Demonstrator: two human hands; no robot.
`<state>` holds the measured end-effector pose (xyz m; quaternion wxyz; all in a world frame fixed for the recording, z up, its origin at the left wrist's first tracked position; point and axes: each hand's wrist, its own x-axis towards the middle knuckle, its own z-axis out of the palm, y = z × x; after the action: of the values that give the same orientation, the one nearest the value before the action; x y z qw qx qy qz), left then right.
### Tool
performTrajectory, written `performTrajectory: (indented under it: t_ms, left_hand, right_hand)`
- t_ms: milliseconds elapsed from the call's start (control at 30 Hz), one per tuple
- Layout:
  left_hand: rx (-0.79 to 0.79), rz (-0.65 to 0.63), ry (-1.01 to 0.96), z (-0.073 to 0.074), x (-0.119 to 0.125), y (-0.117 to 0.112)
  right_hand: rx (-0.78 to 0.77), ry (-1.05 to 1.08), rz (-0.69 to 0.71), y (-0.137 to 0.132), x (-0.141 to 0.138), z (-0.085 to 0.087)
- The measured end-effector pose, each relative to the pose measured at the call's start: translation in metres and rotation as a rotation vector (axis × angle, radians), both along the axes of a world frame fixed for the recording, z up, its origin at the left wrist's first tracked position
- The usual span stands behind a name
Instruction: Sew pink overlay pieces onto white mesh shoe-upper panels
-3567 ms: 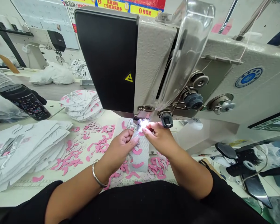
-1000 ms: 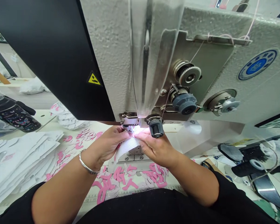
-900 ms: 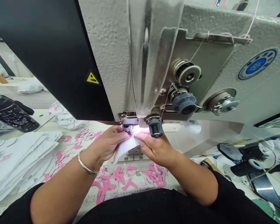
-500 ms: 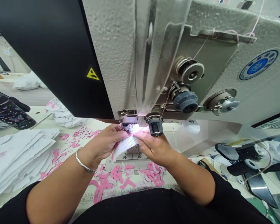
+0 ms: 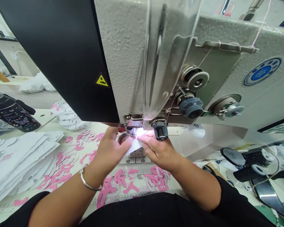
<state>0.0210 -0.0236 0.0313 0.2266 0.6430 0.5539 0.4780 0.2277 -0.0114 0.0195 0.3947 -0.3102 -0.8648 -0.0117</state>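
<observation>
A small white fabric piece (image 5: 135, 145) with a dotted texture lies under the lit needle area of the sewing machine (image 5: 123, 63). My right hand (image 5: 160, 152) pinches its right edge between thumb and fingers, close to the presser foot (image 5: 132, 130). On the other side, my left hand (image 5: 111, 146) is slightly blurred, thumb and fingers apart. That thumb is beside the fabric's left edge; whether it touches cannot be made out. The left fingertips reach behind the machine head and are partly hidden.
Pink and white scraps (image 5: 119, 178) litter the table around the machine. Stacked white cut pieces (image 5: 26, 164) lie at left, with another pile (image 5: 68, 116) behind. A dark bottle (image 5: 16, 115) stands far left. Thread spools (image 5: 248, 173) and tools crowd the right side.
My left hand has let go of the fabric and spread its thumb from its fingers. My right hand keeps its pinch. The whole view has shifted slightly.
</observation>
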Motion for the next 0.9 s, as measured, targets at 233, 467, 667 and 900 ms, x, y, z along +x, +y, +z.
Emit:
performTrajectory:
  t_ms: [233, 467, 667, 900]
  left_hand:
    - [0.639, -0.013, 0.64, -0.008, 0.011, -0.023]
    - [0.569, 0.004, 0.701, -0.006, 0.015, -0.019]
    - [0.541, -0.013, 0.674, -0.01, 0.015, -0.018]
    - [0.548, -0.011, 0.672, -0.009, 0.014, -0.021]
  right_hand:
    - [0.009, 0.088, -0.03, 0.003, 0.008, 0.003]
    - [0.111, 0.159, -0.16, 0.009, 0.018, 0.005]
    - [0.041, -0.014, 0.0, 0.012, 0.019, 0.007]
    - [0.019, -0.012, 0.091, 0.012, 0.016, 0.006]
